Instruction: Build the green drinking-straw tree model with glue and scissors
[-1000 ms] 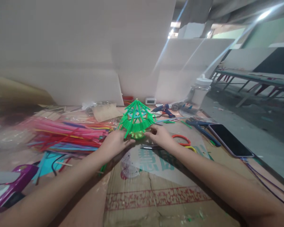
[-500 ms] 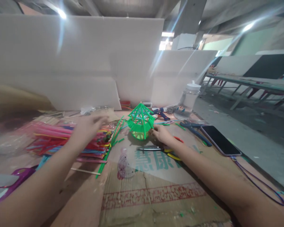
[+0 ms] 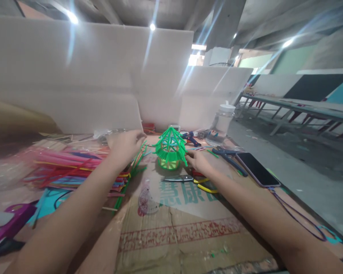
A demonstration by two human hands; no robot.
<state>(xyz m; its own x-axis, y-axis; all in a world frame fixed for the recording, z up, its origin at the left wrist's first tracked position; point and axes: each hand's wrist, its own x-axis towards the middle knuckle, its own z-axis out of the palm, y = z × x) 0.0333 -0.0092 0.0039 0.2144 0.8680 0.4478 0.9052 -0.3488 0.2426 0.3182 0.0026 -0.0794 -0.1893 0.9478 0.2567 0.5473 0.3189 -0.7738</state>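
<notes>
A small green model pavilion point(image 3: 170, 151) with a pointed roof of thin strips stands upright on the cardboard point(image 3: 148, 243). My right hand point(image 3: 200, 161) is at its right side, with curled fingers at the lower edge of the roof; the fingertips are partly hidden. To the left of the model, my left hand point(image 3: 125, 146) hovers with fingers loosely bent and apart, nothing visible in them. A gap separates it from the roof. Pliers with yellow handles point(image 3: 205, 188) lie below my right hand, beside a grey metal blade point(image 3: 177, 178). A clear protractor point(image 3: 147, 201) lies nearer to me.
Bundles of coloured pipe cleaners point(image 3: 71, 163) lie under and beside my left forearm. At far left is a purple tool point(image 3: 14, 220). On the right are dark-handled pliers point(image 3: 231, 160), a phone point(image 3: 257, 169) with a cord, and a clear bottle point(image 3: 223, 121). White boards point(image 3: 103, 68) stand behind.
My left hand has moved right, closer to the model. The model's roof appears turned, with its strips spread differently. My right hand remains at its side. The camera view has shifted slightly.
</notes>
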